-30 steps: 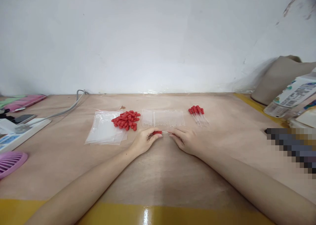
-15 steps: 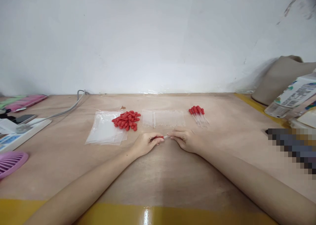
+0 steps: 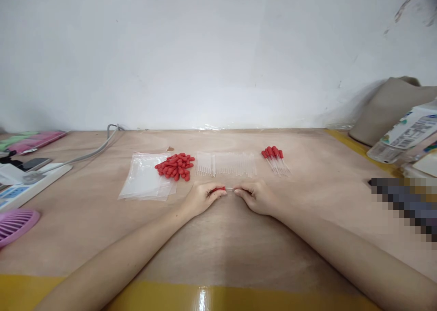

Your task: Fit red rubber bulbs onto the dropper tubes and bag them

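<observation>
My left hand (image 3: 204, 198) pinches a red rubber dropper bulb (image 3: 220, 189) over the middle of the table. Opposite it, my right hand (image 3: 255, 195) is closed on a thin clear glass tube (image 3: 230, 189) whose other end meets the bulb; how deep it sits inside is hidden. Behind my hands lies a row of clear glass tubes (image 3: 227, 164). To their left is a heap of red rubber bulbs (image 3: 175, 166), partly on clear plastic bags (image 3: 145, 179). Several droppers with red bulbs (image 3: 272, 158) lie together at the right.
At the left are a white power strip (image 3: 37, 183) with a grey cable (image 3: 88, 155), a phone (image 3: 35, 164) and a purple slotted object (image 3: 18, 224). A clear bottle (image 3: 387, 148) and a grey-beige container (image 3: 382, 108) stand at the right, near a wall.
The fingers of my right hand have closed more tightly around the tube, which shows a little more clearly between my hands. My left hand has stayed put with the bulb.
</observation>
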{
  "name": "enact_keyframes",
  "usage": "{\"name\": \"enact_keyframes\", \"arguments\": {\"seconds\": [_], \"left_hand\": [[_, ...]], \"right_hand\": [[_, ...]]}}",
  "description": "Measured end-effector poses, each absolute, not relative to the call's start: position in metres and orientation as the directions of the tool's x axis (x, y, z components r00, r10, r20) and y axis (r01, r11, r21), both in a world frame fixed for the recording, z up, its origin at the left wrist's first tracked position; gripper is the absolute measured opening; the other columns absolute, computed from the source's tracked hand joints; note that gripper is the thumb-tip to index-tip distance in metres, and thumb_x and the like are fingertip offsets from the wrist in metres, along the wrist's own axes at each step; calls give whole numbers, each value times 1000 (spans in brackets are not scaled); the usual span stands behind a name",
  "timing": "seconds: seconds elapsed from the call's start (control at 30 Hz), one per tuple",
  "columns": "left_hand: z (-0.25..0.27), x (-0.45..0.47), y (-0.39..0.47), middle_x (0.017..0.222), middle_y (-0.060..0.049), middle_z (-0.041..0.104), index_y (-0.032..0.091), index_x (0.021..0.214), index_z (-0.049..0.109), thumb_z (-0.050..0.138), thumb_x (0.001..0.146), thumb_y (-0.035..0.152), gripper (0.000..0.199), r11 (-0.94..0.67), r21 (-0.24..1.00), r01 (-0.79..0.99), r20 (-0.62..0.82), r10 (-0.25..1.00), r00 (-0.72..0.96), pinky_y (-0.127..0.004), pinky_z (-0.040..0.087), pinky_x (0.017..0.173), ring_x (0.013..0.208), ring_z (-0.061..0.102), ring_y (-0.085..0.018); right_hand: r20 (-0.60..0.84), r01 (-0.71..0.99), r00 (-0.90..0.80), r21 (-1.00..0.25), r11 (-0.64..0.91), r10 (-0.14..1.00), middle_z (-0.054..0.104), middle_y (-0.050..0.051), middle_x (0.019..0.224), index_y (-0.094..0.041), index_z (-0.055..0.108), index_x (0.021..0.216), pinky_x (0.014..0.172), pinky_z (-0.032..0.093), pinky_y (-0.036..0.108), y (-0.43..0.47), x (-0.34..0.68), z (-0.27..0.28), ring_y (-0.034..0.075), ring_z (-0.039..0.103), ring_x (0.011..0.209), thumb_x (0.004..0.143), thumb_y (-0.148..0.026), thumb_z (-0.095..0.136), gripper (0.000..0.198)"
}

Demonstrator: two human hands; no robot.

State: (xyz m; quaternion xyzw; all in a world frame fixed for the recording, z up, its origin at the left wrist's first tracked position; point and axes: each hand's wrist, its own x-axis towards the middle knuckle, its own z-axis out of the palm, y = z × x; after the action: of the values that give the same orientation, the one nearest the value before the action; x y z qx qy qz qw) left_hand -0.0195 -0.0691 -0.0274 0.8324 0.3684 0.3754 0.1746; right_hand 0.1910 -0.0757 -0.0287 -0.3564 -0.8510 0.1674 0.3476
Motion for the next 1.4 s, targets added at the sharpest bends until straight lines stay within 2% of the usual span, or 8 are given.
{"name": "enact_keyframes", "arguments": {"seconds": [0.17,0.37,0.47,0.6,0.8,1.07,1.27,1.4], "left_hand": [[-28,-20,-67,73,-2,71,16,87,68,61,78,28,16,-560,741,372,397,811,430,-23,53,59,60,65,-13],[-26,-20,-71,75,-3,71,16,87,67,58,80,28,16,-495,814,304,297,805,514,-23,54,61,61,65,-13],[-25,-19,-72,75,-2,70,16,89,67,59,79,29,18,-489,784,382,274,825,494,-23,53,59,60,64,-12],[-23,-18,-71,76,-2,71,16,87,68,63,77,28,17,-558,689,462,361,818,448,-23,52,62,66,65,-14],[-17,-21,-68,89,-2,71,19,92,68,62,78,27,17,-636,625,452,452,768,454,-25,53,71,78,66,-15],[-19,-22,-68,80,-2,71,18,88,69,60,80,27,15,-687,543,483,494,727,477,-24,49,61,67,63,-13],[-18,-20,-69,80,-1,72,20,86,69,64,77,27,13,-752,442,489,547,658,517,-30,46,74,73,64,-15],[-18,-19,-69,80,-2,72,20,87,68,64,77,26,13,-744,459,486,540,668,512,-30,47,72,73,64,-16]], "right_hand": [[332,476,-525,-648,594,784,58,-2,60,-18,65,80,50,38,21,-77,189,-20,10,50,54,88,-27,42,26],[324,429,-640,-602,674,697,58,-2,61,-19,64,81,51,38,20,-72,195,-17,10,50,55,89,-26,40,27],[395,520,-630,-424,741,669,62,2,69,-17,64,81,57,39,22,-73,194,-20,12,53,61,89,-25,40,26],[492,629,-596,-207,750,635,62,6,73,-16,64,88,57,39,24,-75,194,-26,15,55,66,90,-26,37,29],[588,563,-574,-222,796,570,61,7,85,-17,59,100,68,44,25,-65,204,-32,15,56,76,91,-27,38,25],[697,586,-584,7,810,416,59,3,65,-15,61,82,62,32,29,-67,199,-29,14,48,64,89,-19,42,21],[687,545,-610,1,839,395,56,4,62,-13,60,77,60,31,28,-69,196,-30,14,45,62,89,-18,40,24],[677,532,-611,-32,846,410,55,4,62,-13,59,77,61,33,28,-69,193,-33,14,44,61,89,-19,38,25]]}}
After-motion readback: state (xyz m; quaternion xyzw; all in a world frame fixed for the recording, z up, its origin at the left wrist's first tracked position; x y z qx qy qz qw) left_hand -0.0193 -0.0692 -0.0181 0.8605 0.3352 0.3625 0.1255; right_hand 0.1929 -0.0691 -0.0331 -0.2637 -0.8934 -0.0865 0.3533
